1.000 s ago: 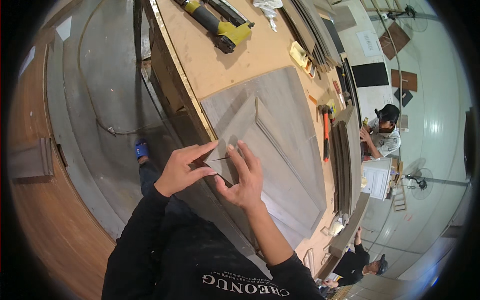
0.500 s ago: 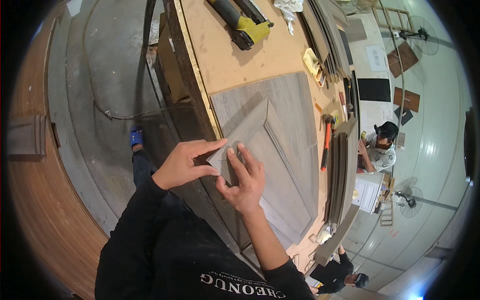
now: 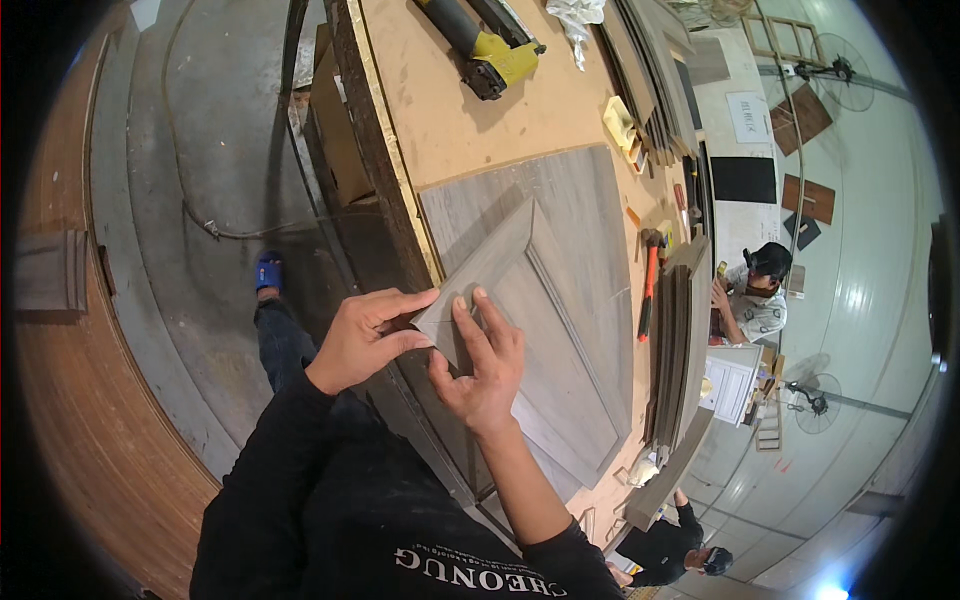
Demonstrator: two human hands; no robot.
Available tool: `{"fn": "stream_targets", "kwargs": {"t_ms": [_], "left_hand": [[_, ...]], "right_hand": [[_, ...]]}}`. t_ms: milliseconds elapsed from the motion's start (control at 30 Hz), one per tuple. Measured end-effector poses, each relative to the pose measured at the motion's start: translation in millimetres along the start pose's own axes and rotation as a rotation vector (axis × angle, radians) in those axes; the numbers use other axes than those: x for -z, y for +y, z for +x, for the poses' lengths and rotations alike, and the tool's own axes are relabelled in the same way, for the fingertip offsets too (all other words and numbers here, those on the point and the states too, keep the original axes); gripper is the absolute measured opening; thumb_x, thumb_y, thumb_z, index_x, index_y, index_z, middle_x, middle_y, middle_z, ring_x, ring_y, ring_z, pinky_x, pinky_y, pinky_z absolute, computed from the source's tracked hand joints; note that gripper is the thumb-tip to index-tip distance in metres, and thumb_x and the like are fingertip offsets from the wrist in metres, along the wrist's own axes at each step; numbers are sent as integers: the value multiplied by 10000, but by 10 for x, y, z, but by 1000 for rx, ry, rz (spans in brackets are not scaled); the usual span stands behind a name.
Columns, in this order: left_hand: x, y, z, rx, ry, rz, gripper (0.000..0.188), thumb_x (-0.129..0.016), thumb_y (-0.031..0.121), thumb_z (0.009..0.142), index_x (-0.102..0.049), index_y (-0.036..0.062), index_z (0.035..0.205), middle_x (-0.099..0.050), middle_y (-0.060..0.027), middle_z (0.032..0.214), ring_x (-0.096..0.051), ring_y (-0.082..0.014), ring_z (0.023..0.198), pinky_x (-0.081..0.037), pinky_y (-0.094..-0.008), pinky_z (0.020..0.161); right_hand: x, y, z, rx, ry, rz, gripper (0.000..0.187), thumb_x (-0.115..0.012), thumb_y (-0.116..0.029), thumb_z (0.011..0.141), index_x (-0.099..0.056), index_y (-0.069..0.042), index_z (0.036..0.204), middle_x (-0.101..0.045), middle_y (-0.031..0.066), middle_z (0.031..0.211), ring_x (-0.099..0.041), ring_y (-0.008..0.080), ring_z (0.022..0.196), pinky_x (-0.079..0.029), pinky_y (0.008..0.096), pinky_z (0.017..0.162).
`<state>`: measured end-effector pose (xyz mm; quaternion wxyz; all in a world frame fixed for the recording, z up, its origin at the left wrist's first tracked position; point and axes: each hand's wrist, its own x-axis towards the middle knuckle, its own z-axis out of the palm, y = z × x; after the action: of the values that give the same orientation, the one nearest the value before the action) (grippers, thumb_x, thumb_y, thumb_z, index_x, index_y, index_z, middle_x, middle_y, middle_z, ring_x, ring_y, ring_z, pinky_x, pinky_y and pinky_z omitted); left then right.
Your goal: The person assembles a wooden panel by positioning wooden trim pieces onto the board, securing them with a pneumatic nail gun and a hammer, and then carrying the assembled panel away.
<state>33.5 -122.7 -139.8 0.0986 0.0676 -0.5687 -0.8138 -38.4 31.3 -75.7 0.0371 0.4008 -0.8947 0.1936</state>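
Observation:
A grey wood-grain cabinet door (image 3: 570,345) with a raised frame lies on a larger grey wood-grain board (image 3: 585,230) at the workbench edge. My left hand (image 3: 360,338) holds its near left corner, with thumb and index finger against the two edges beside the mitred joint. My right hand (image 3: 484,365) grips the frame next to that corner. Its extended fingers press on the top face and its thumb reaches the near edge. The underside of the corner is hidden.
On the bench (image 3: 470,135) lie a yellow-black nail gun (image 3: 495,60), a yellow holder (image 3: 620,125), a red-handled hammer (image 3: 650,285) and stacked grey strips (image 3: 678,350). A hose (image 3: 185,170) crosses the floor. Two people work beyond, one by white panels (image 3: 765,290), another lower right (image 3: 670,550).
The view has shifted slightly. Both hands stay at the door's corner in nearly the same grip, and the door lies as before.

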Motion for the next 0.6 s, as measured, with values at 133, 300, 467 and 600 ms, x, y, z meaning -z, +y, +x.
{"fn": "stream_targets", "kwargs": {"t_ms": [133, 300, 467, 600], "left_hand": [[-120, -34, -95, 56, 74, -111, 509, -706, 20, 770, -546, 15, 1253, -644, -82, 1044, -588, -76, 847, -486, -226, 727], [-55, -52, -67, 88, 40, -155, 510, -689, -14, 780, -533, 7, 1265, -641, -88, 1120, -596, -83, 886, -498, -237, 773], [62, -48, -44, 124, -38, -196, 563, -713, -31, 750, -517, 3, 1276, -624, -85, 1127, -585, -75, 918, -493, -229, 790], [33, 35, -33, 95, -93, -173, 607, -716, 21, 767, -460, -5, 1317, -558, -95, 1235, -560, -96, 999, -472, -253, 841]], "right_hand": [[-4, 1, 9, -15, -15, 6, 638, -707, -151, 560, -615, -84, 1188, -523, 141, 1285, -549, 258, 920, -423, 352, 814], [-5, -12, 19, -12, -17, 32, 639, -710, -117, 563, -603, -112, 1192, -508, 132, 1309, -557, 249, 895, -414, 337, 790], [-34, -50, 20, -26, -28, 63, 642, -720, -110, 566, -601, -115, 1197, -506, 128, 1310, -552, 250, 910, -416, 343, 801], [-11, -76, 16, -36, -28, 58, 636, -735, -124, 578, -596, -93, 1199, -507, 132, 1306, -560, 253, 987, -415, 355, 814]]}}
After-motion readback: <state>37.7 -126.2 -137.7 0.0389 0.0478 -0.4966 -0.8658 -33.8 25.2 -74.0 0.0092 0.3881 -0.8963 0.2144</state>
